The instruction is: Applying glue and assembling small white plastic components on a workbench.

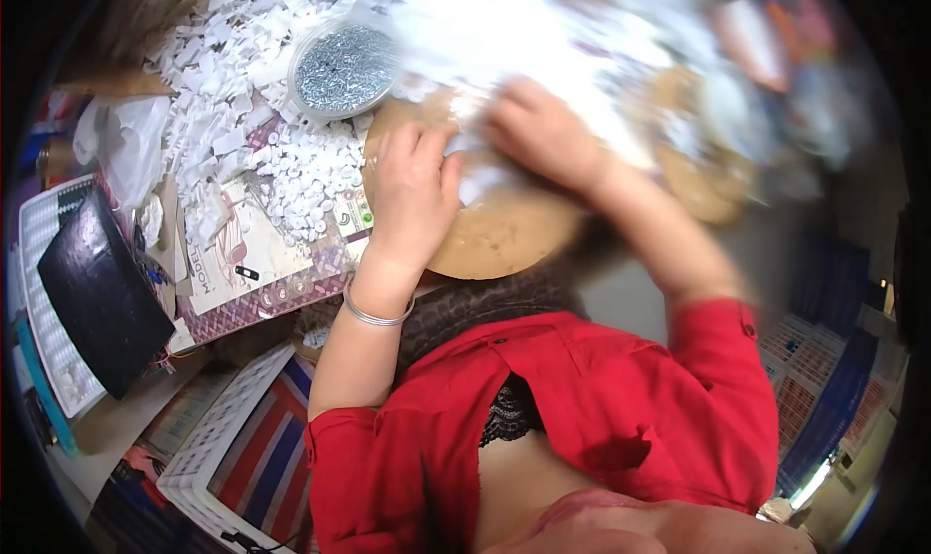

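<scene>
My left hand (415, 190) is over the left part of a round tan board (495, 239), its fingers bent and its thumb near them. Whatever its fingertips hold is hidden. My right hand (548, 137), blurred by motion, is over the far part of the same board with its fingers curled in; I cannot make out what is in them. Small white pieces (475, 181) lie on the board between my hands. Just beyond my left hand stands a clear round tub (299, 87) filled with small silvery metal screws (344, 67).
Left of the board spread small round white parts (310, 171) and a heap of flat white plastic pieces (228, 60). A bright white pile (495, 31) lies at the back. White baskets (208, 457) sit at the lower left, and a black curved panel (102, 287) rests on another basket.
</scene>
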A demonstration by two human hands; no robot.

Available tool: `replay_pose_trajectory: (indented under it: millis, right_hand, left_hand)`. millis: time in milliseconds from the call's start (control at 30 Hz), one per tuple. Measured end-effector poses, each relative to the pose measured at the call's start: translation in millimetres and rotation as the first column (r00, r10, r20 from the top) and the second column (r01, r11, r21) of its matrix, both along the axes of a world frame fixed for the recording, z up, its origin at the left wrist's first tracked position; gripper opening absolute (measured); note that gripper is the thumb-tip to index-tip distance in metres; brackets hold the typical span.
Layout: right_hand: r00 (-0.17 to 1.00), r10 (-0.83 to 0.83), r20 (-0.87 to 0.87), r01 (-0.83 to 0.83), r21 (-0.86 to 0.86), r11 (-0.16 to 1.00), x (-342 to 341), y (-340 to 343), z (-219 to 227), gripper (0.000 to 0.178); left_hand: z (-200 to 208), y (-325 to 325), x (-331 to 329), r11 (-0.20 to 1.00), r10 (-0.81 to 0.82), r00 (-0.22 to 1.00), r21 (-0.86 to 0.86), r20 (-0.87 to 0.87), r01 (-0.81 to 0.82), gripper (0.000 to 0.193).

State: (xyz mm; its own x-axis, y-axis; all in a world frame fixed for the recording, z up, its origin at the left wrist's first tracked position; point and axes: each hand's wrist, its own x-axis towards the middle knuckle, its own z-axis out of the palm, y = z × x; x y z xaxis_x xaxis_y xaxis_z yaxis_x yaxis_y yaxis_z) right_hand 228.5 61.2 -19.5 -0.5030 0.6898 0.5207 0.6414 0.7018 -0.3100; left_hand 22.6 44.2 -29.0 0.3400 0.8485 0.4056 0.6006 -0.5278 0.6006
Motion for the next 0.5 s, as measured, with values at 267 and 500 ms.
replay_pose_trajectory:
  millis: [267, 500]
  right_hand:
    - [0.989, 0.106, 0.099, -0.100, -0.069, 0.993, 11.3, -3.3, 7.0, 0.021]
    - [1.000, 0.006, -0.027, -0.012, -0.227, 0.974, 5.3, -11.8, 17.5, 0.020]
  left_hand:
    - [-1.8, 1.5, -2.2, 1.000, -0.006, 1.000, -0.007, 0.006, 0.006, 0.024]
    - [7.3, 0.5, -5.2, 0.999, 0.011, 0.999, -0.053, 0.031, -0.009, 0.027]
